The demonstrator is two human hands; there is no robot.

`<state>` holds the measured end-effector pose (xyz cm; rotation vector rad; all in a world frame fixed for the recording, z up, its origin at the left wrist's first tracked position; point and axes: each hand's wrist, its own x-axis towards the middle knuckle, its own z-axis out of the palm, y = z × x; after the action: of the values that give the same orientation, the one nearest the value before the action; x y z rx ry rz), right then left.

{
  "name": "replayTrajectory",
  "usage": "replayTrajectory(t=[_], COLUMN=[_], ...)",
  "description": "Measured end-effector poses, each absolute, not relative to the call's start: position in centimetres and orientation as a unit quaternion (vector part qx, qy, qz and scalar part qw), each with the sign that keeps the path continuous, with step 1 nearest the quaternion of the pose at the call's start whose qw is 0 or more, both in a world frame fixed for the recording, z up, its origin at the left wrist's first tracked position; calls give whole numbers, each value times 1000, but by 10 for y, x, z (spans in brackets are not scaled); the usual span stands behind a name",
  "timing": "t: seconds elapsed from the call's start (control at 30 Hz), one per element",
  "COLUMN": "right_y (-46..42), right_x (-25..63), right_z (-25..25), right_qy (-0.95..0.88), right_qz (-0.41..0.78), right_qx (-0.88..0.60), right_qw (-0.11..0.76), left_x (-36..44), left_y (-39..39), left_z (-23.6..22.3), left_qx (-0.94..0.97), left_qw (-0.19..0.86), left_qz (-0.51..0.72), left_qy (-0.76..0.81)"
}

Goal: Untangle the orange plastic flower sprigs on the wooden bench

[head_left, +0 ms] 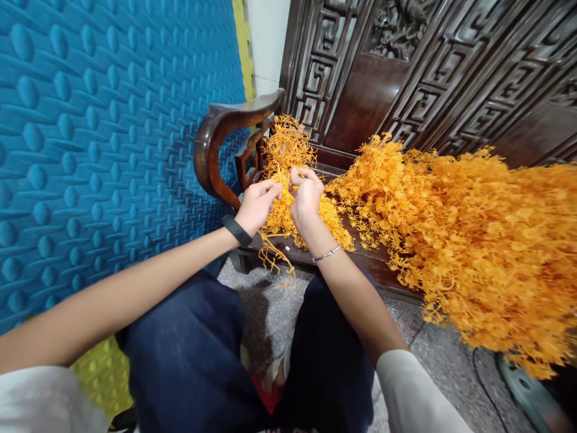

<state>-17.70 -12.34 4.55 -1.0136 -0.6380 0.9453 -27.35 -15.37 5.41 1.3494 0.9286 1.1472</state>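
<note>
My left hand [259, 203], with a black band at the wrist, is closed in a pinch over the wooden bench. Close beside it, my right hand [306, 195], with a thin silver bangle, has its fingers curled together. A small orange plastic piece seems to lie between the fingertips, but its exact shape is too small to tell. Below and behind both hands lies a loose pile of orange plastic sprigs [329, 222]. An orange branched stem [274, 255] hangs over the bench's front edge, under my left wrist.
A large heap of orange plastic sprigs [487, 234] covers the bench to the right. The bench's curved armrest [207, 144] stands at the left, its carved backrest [360, 90] behind. Blue foam matting [112, 150] extends along the left. A dark cable [484, 385] runs over the speckled floor.
</note>
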Motion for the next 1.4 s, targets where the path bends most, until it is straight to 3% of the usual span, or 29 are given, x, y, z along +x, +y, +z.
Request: replayTrajectory(t=[0.17, 0.23, 0.3, 0.47, 0.7, 1.03, 1.4], right_y=[-109, -106, -105, -100, -77, -81, -79], right_x=[-129, -100, -78, -59, -46, -50, -47], right_z=[59, 64, 63, 40, 10, 13, 9], right_qy=[-166, -193, -296, -447, -453, -448, -466], right_qz=[367, 273, 227, 274, 211, 262, 193], right_qx=[-536, -551, -574, -651, -733, -715, -720], right_qw=[742, 764, 729, 549, 461, 469, 476], left_x=[-284, -290, -296, -310, -336, -343, -343], left_y=[-173, -178, -178, -169, -164, -167, -164], left_z=[50, 50, 50, 53, 55, 60, 58], left_qx=[632, 642, 646, 661, 614, 623, 615], left_qw=[490, 488, 482, 492, 491, 491, 496], left_qz=[486, 484, 480, 426, 449, 450, 446], left_qy=[353, 339, 346, 373, 424, 410, 421])
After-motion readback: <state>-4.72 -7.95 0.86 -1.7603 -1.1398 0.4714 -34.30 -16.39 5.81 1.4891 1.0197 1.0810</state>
